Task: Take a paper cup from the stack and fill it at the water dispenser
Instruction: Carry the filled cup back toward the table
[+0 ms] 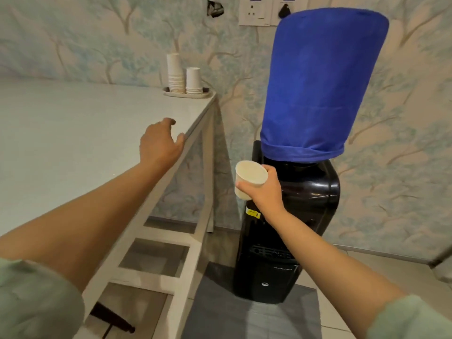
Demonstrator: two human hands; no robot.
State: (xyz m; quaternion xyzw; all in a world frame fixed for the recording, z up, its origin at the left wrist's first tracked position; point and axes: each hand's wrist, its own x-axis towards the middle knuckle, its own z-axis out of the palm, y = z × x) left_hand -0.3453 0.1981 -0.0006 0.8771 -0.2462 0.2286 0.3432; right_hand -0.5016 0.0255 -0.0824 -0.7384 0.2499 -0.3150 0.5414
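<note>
Paper cup (249, 178) looks light and crushable; hold mid-wall, gently. Right hand (265, 189) clasps it near the dispenser (308, 192). Left hand (160, 140) rests open on the table (73, 133).

Paper cup (249, 178): matt off-white paper, smooth wall, plain inside.
Cup stacks (184, 78): same matt white paper, rims ridged where nested.
Tray (187, 94): pale, matt, probably plastic.
Worktop (73, 133): smooth pale laminate-like surface, low sheen.
Water dispenser (308, 196): black glossy plastic casing, bright reflections.
Bottle cover (320, 89): blue cloth, soft, matt, hemmed lower edge.
Wall (97, 37): matt printed wallpaper, tree pattern.
Floor mat (220, 311): grey, matt, textile-like.
</note>
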